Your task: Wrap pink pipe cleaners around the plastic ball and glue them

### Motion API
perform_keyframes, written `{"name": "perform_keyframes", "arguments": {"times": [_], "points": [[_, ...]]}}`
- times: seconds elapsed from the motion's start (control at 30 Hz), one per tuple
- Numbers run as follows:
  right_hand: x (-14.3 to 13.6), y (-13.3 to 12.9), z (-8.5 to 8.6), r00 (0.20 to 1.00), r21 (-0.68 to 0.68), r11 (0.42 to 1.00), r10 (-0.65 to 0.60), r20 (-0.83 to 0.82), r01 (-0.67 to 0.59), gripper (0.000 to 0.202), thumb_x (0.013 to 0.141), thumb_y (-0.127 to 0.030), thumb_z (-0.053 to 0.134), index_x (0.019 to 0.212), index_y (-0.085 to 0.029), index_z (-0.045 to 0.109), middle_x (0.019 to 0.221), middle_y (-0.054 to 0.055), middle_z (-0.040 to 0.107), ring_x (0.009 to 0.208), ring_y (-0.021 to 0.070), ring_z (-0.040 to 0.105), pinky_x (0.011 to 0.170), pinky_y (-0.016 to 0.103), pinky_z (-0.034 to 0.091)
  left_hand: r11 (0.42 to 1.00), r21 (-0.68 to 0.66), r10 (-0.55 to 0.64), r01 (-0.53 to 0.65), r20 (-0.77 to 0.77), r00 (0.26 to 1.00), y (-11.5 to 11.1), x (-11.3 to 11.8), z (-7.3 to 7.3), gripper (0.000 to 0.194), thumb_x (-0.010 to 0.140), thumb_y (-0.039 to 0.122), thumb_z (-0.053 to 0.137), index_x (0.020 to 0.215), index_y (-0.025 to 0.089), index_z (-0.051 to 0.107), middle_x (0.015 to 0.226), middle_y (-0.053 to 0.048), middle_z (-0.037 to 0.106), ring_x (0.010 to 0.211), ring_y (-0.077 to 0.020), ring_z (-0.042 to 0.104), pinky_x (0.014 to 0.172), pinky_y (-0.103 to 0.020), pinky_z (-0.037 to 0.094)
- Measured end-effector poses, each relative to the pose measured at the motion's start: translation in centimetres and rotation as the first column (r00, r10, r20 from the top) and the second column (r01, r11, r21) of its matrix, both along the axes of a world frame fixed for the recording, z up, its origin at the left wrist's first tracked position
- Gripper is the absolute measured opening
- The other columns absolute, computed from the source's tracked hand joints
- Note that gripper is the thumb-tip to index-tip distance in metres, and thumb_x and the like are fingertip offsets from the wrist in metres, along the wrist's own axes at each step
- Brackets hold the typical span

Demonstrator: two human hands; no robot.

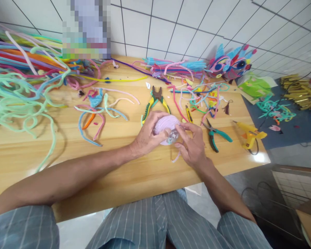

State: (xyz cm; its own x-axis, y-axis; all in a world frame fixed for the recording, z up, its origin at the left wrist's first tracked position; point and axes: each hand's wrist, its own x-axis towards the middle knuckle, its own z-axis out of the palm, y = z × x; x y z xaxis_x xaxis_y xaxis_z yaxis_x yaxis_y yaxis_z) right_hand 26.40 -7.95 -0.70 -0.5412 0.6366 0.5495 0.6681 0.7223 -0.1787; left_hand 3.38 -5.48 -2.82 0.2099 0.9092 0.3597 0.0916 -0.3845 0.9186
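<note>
Lilac-wrapped ball [167, 121] sits near the middle of the frame, grasped in my left hand [147, 135], thumb across its front, fingers behind. My right hand [193, 145] is bent at its right side, fingertips against it; whether they pinch anything I cannot tell. Fuzzy cord covers the upper part, a shiny patch shows bare at lower right, and a loose lilac end [175, 158] hangs below my right fingers.

I judge the step in hand to be working cord around that bare patch. The next move calls for a steady left hold and light right fingertips, keeping the turns snug and the tail untangled.

Just beyond the ball, green-and-yellow pliers [148, 109] crowd my left knuckles; a yellow utility knife [188, 114] and teal-handled pliers [213, 133] limit the right, with the yellow glue gun [247, 135] near the table's right corner. Freest room is the bare wooden tabletop [114, 138] left of centre and the strip toward the near edge, which slants up rightward.
</note>
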Motion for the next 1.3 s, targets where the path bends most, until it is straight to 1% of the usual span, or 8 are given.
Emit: {"name": "perform_keyframes", "arguments": {"times": [0.17, 0.3, 0.4, 0.5, 0.63, 0.93, 1.1, 1.3], "points": [[-0.3, 0.1, 0.0, 1.000, 0.036, 0.999, 0.016, 0.007, -0.017, 0.065, 0.111, -0.043, 0.050, 0.173, -0.031, 0.034, 0.139, 0.017, 0.063, 0.128, 0.0327, 0.064, 0.104, 0.055, 0.060, 1.000, -0.026, 0.005, -0.004, 0.018, 1.000, 0.2, 0.1, 0.1, 0.047, 0.098, 0.055, 0.068, 0.129, 0.022, 0.059, 0.129, -0.011, 0.065, 0.123, -0.0268, 0.065, 0.110, -0.044, 0.054], [-0.5, 0.1, -0.1, 0.998, 0.065, 0.996, 0.056, -0.041, -0.053, 0.064, 0.110, -0.039, 0.054, 0.172, -0.030, 0.039, 0.135, 0.017, 0.066, 0.126, 0.0323, 0.065, 0.102, 0.054, 0.060, 0.993, -0.118, -0.011, 0.021, 0.086, 0.996, 0.4, 0.2, 0.4, 0.041, 0.093, 0.049, 0.074, 0.121, 0.022, 0.060, 0.118, -0.007, 0.068, 0.109, -0.0230, 0.067, 0.098, -0.038, 0.058], [-0.4, 0.1, 0.0, 0.992, 0.062, 0.996, 0.070, -0.100, -0.064, 0.058, 0.109, -0.032, 0.055, 0.167, -0.029, 0.048, 0.132, 0.016, 0.068, 0.123, 0.0310, 0.068, 0.102, 0.053, 0.061, 0.986, -0.164, -0.024, 0.042, 0.110, 0.994, 0.3, 0.3, 0.5, 0.043, 0.092, 0.052, 0.075, 0.118, 0.022, 0.060, 0.114, -0.006, 0.068, 0.104, -0.0219, 0.068, 0.093, -0.035, 0.059], [-0.2, 0.2, 0.3, 0.984, 0.045, 0.998, 0.043, -0.175, -0.036, 0.054, 0.107, -0.022, 0.057, 0.160, -0.032, 0.056, 0.129, 0.013, 0.071, 0.119, 0.0281, 0.071, 0.098, 0.048, 0.063, 0.984, -0.173, -0.016, 0.036, 0.116, 0.993, 0.1, 0.3, 0.5, 0.048, 0.093, 0.057, 0.074, 0.121, 0.021, 0.060, 0.118, -0.007, 0.068, 0.109, -0.0230, 0.068, 0.098, -0.037, 0.059], [0.0, 0.3, 0.4, 0.968, 0.022, 1.000, 0.005, -0.249, 0.000, 0.054, 0.104, -0.016, 0.062, 0.156, -0.032, 0.061, 0.124, 0.011, 0.074, 0.113, 0.0258, 0.073, 0.094, 0.044, 0.063, 0.992, -0.123, 0.006, 0.004, 0.074, 0.997, 0.2, 0.2, 0.3, 0.051, 0.096, 0.059, 0.071, 0.129, 0.021, 0.063, 0.126, -0.010, 0.069, 0.118, -0.0259, 0.067, 0.109, -0.042, 0.055], [-0.3, 0.4, 0.1, 0.968, -0.018, 1.000, 0.005, -0.251, -0.010, 0.049, 0.102, -0.016, 0.064, 0.147, -0.035, 0.069, 0.130, 0.010, 0.076, 0.116, 0.0268, 0.074, 0.095, 0.046, 0.064, 0.998, -0.060, 0.013, -0.013, -0.001, 1.000, 0.4, -0.1, 0.4, 0.045, 0.100, 0.056, 0.066, 0.128, 0.022, 0.069, 0.124, -0.009, 0.069, 0.118, -0.0259, 0.066, 0.110, -0.043, 0.055], [-0.8, 0.8, 0.6, 0.939, -0.014, 1.000, -0.030, -0.343, 0.027, 0.029, 0.099, -0.015, 0.071, 0.122, -0.032, 0.078, 0.107, 0.005, 0.079, 0.098, 0.0229, 0.076, 0.085, 0.042, 0.063, 0.999, 0.017, -0.034, 0.035, -0.054, 0.998, 0.0, -0.1, 0.7, 0.040, 0.101, 0.049, 0.066, 0.131, 0.022, 0.066, 0.129, -0.010, 0.069, 0.122, -0.0264, 0.065, 0.113, -0.044, 0.054], [-1.1, 1.0, 0.9, 0.929, -0.020, 0.999, -0.034, -0.370, 0.029, 0.018, 0.096, -0.013, 0.074, 0.107, -0.028, 0.074, 0.095, 0.002, 0.077, 0.089, 0.0203, 0.074, 0.078, 0.037, 0.060, 0.991, 0.073, -0.101, 0.109, -0.116, 0.988, -0.3, -0.1, 1.0, 0.038, 0.103, 0.041, 0.063, 0.135, 0.022, 0.062, 0.134, -0.013, 0.066, 0.131, -0.0283, 0.060, 0.118, -0.047, 0.049]]}}
